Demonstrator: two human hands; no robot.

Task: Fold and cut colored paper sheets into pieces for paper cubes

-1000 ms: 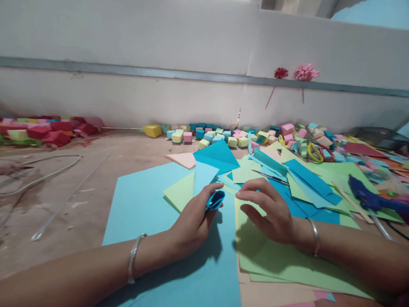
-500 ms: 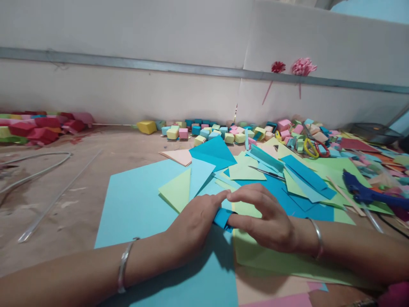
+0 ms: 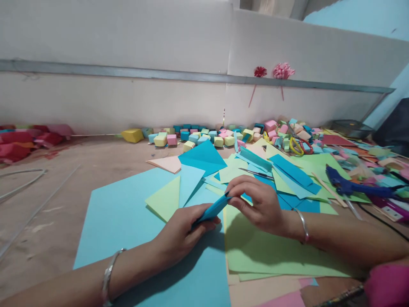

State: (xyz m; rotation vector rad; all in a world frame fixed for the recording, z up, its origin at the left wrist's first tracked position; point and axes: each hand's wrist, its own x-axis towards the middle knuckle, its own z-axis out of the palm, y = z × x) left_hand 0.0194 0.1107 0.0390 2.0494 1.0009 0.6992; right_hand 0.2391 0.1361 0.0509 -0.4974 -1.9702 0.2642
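A narrow folded piece of blue paper (image 3: pixel 212 209) is held tilted above the sheets in the head view. My left hand (image 3: pixel 188 226) grips its lower end, thumb on top and fingers beneath. At the upper end, the fingertips of my right hand (image 3: pixel 252 200) pinch the paper's tip. Under my left hand lies a large light-blue sheet (image 3: pixel 121 213). Light-green sheets (image 3: pixel 275 251) are below my right hand and forearm. Just beyond the hands are a folded green triangle (image 3: pixel 164 198), a light-blue triangle (image 3: pixel 190 181) and a darker blue folded sheet (image 3: pixel 204 157).
Small paper cubes (image 3: pixel 193 138) line the wall, with red blocks (image 3: pixel 15 145) at far left. On the right are a blue glue gun (image 3: pixel 348 187), scissors (image 3: pixel 297 146) and scattered paper. A pen (image 3: pixel 257 173) rests among the sheets. A clear stick (image 3: pixel 41 209) lies left.
The blue paper has turned from a short loop between my hands to a slanted strip pointing up and right. My right hand now pinches its tip. The view has shifted slightly right.
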